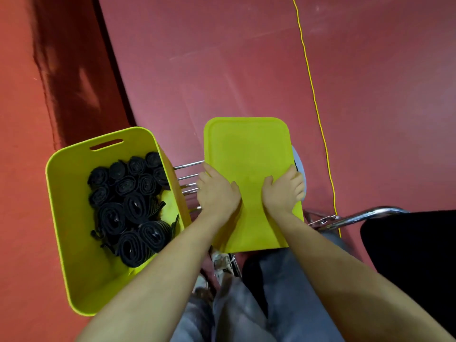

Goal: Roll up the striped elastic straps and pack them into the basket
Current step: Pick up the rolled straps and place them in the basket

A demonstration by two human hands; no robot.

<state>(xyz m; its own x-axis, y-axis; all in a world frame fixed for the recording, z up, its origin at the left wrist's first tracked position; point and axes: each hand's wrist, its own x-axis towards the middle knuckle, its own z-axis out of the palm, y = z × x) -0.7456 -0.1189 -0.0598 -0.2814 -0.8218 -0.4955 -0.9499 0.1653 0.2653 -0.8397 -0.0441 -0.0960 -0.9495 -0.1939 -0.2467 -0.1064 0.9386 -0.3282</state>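
A yellow basket stands on the red floor at the left, holding several rolled black striped straps. To its right lies a flat yellow lid over a metal rack. My left hand grips the lid's left edge, fingers curled round the rim. My right hand grips the lid's right edge, thumb on top and fingers wrapped over the side.
A chrome rack shows between basket and lid. A chrome chair frame with a black seat stands at the right. A yellow cord runs across the floor. My grey-trousered legs are below.
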